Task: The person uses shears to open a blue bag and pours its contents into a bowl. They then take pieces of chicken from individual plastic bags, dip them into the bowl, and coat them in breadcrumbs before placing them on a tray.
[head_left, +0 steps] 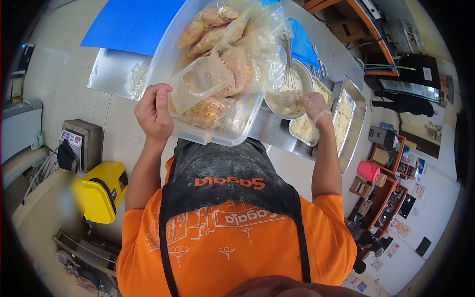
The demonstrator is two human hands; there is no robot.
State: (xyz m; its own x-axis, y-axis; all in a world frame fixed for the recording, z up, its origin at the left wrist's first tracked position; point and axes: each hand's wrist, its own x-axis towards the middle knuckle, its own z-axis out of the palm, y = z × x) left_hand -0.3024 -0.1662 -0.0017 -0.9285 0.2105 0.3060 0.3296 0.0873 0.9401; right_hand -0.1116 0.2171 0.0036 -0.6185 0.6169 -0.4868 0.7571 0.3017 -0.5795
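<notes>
My left hand (156,111), bare, is closed at the near left rim of a large translucent plastic tub (198,132). In the tub lie clear plastic bags (200,81) of seasoned raw meat (210,37). On the right, my right hand (315,105) wears a thin clear glove and hangs over the near right side of a metal bowl (268,103). Its fingers are bent together; a pale, wet-looking thing below them cannot be made out. White batter (295,79) fills part of the bowl, and a wire whisk (289,72) leans in it.
Beside the bowl are a metal tray (360,111) of pale crumbs and smaller crumb-filled trays (302,129). Scissors (322,68) and a blue bag (303,44) lie beyond. A blue board (128,24) is at upper left, a yellow bin (101,193) stands lower left. Another person (413,103) is far right.
</notes>
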